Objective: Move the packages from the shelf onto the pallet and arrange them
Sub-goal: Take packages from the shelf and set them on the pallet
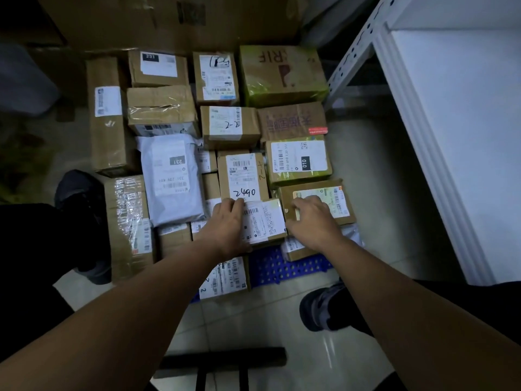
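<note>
Several cardboard packages and a grey mailer bag (pixel 172 179) lie packed on a blue pallet (pixel 282 268) on the floor. A small labelled box (pixel 265 221) sits at the near edge of the stack. My left hand (pixel 228 224) grips its left side, fingers curled over the top. My right hand (pixel 313 218) rests at its right side, fingers lying on the brown box (pixel 338 198) with a yellowish label. Behind it stands the box marked 2490 (pixel 244 176).
A white metal shelf (pixel 451 108) stands on the right, its post (pixel 355 52) close to the pallet's far corner. Large cartons (pixel 169 18) wall off the back. My shoes (pixel 321 309) stand on the tiled floor; a dark bar (pixel 222 359) lies near me.
</note>
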